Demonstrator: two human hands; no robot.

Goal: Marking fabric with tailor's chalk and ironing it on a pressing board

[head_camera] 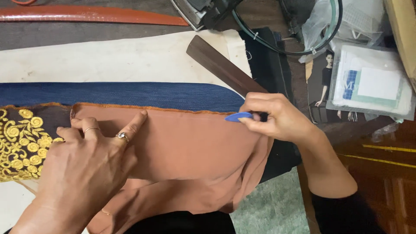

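The soft, limp brown cloth is pinned flat under the left hand; blue chalk is pinched in the right hand, beside the cloth's edge.

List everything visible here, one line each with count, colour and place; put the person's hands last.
brown fabric: one, rust brown, centre, under both hands
denim cloth: one, blue, just above the brown fabric
embroidered fabric: one, black with yellow flowers, left edge
wooden ruler: one, dark brown, upper centre, slanted
chalk: one, blue, at the brown fabric's top edge
iron: one, grey, top centre
plastic packet: one, clear, right
left hand: flat, pressing the brown fabric
right hand: pinching the chalk
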